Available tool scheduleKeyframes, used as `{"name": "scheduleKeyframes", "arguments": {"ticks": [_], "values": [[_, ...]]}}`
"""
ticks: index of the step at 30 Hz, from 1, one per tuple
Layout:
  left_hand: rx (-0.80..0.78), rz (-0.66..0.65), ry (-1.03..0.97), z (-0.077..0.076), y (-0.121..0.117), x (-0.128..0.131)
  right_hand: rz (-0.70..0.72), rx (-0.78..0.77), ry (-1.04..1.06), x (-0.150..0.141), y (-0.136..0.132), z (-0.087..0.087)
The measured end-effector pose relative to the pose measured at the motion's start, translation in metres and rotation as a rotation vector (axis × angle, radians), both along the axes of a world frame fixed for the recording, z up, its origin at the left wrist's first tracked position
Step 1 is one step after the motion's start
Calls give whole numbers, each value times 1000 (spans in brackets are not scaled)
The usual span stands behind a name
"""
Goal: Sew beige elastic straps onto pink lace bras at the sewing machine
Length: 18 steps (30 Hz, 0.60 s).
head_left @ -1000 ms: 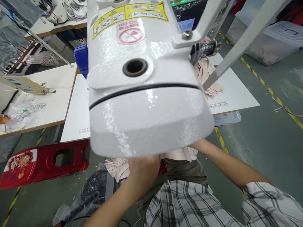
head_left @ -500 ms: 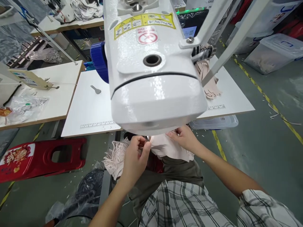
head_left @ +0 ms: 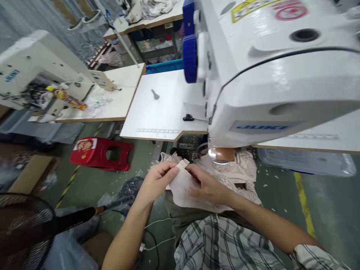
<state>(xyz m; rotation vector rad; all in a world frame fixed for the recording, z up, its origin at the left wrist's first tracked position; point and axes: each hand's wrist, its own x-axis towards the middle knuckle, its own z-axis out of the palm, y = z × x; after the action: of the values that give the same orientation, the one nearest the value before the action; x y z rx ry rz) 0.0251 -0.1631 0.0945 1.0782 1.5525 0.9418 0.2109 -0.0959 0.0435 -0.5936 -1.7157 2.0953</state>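
Cloth [head_left: 180, 189] is hanging from pinching left hand [head_left: 154, 183], right hand [head_left: 212, 187] curling against the cloth, closure unclear, so uneven hold is possibly risking slippage.

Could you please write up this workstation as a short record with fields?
left hand: pinches the edge of the pale pink fabric between thumb and fingers
right hand: fingers at the same fabric, near its upper edge
machine: white JUKI sewing machine with a blue wheel
beneath machine head: pink lace pieces
white tabletop: grey spoon-shaped item, printed ruler scale
floor, left: red stool
lower left corner: black fan, partly out of view
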Motion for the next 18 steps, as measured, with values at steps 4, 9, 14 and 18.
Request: {"name": "scheduleKeyframes", "arguments": {"ticks": [4, 9, 14, 18], "values": [[-64, -81, 173, -2, -2, -16, -156, -635, 116, -36, 9, -19], [48, 188, 395, -50, 12, 5, -524, -416, 98, -20, 8, -50], [-81, 119, 36, -94, 20, 47, -561, 284, -96, 8, -7, -83], [-46, 178, -32, -98, 21, 68, -440, 555, -213, 31, -9, -85]]}}
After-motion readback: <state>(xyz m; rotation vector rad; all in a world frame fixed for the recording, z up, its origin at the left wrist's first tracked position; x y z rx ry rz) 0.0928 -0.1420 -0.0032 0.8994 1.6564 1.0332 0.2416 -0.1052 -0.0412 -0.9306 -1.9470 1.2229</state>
